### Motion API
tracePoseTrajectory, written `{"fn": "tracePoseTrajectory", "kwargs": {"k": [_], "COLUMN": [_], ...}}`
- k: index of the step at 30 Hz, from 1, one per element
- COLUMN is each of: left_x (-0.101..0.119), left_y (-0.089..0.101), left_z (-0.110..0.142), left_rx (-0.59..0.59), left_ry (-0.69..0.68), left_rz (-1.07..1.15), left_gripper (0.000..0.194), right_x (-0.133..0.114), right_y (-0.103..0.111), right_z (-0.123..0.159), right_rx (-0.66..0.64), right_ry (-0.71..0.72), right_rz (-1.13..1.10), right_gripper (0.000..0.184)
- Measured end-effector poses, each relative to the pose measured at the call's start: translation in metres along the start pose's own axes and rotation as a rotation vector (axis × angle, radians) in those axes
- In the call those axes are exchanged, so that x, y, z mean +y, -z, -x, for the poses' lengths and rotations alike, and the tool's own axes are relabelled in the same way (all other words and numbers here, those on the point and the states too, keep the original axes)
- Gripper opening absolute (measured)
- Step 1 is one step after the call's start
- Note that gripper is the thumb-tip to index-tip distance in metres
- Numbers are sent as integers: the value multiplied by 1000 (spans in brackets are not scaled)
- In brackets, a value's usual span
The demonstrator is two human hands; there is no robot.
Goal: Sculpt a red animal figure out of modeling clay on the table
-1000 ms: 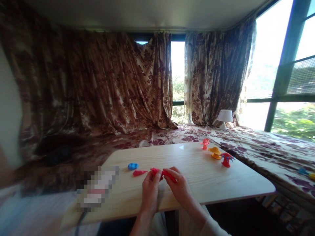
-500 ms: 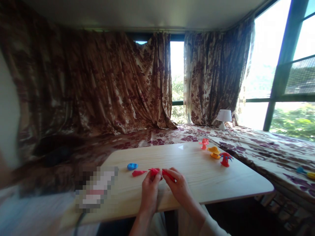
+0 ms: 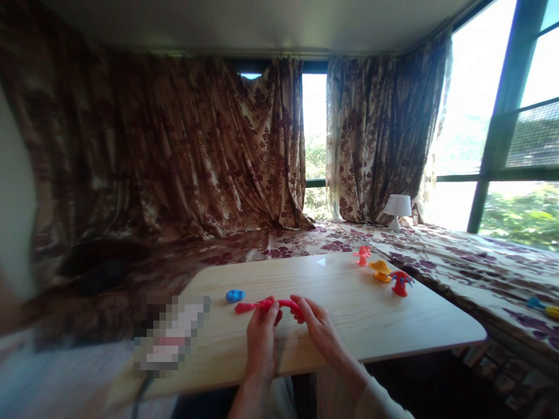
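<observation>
Both hands are clamped on one curved, elongated red piece (image 3: 286,303), the left hand (image 3: 262,330) pinching its left part, the right hand (image 3: 319,323) its right end, above the pale wood-grain table (image 3: 371,331), inward of the near edge. A tapered pinkish-red piece (image 3: 243,308) lies left; contact indeterminable.

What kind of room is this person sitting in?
Probably a room in a home, perhaps an enclosed balcony or bay-window nook: floral curtains hang along the windows, and a small white lamp stands on a matching cloth-covered ledge.
</observation>
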State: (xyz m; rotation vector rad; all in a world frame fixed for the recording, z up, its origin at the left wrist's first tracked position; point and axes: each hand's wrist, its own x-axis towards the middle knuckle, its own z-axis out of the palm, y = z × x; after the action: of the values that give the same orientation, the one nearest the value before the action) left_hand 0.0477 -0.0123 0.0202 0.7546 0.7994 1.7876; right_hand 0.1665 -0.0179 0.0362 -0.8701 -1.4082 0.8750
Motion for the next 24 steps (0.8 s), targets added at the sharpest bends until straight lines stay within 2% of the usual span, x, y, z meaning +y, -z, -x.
{"fn": "tracePoseTrajectory", "kwargs": {"k": [4, 9, 16, 24], "left_x": [-1, -1, -1, 0], "left_y": [0, 0, 0, 0], "left_z": [0, 0, 0, 1], "left_rx": [-12, -14, -11, 9], "left_ry": [-10, -19, -27, -50], "left_rz": [-22, -47, -49, -67], "left_gripper": [29, 29, 28, 31], "right_x": [1, 2, 1, -4], "right_y": [-1, -1, 0, 0], "right_z": [-1, 1, 1, 1], "right_rx": [-6, -8, -2, 5], "right_ry": [-25, 13, 87, -18], "right_rz": [-24, 4, 47, -12], "right_gripper": [53, 38, 28, 41]}}
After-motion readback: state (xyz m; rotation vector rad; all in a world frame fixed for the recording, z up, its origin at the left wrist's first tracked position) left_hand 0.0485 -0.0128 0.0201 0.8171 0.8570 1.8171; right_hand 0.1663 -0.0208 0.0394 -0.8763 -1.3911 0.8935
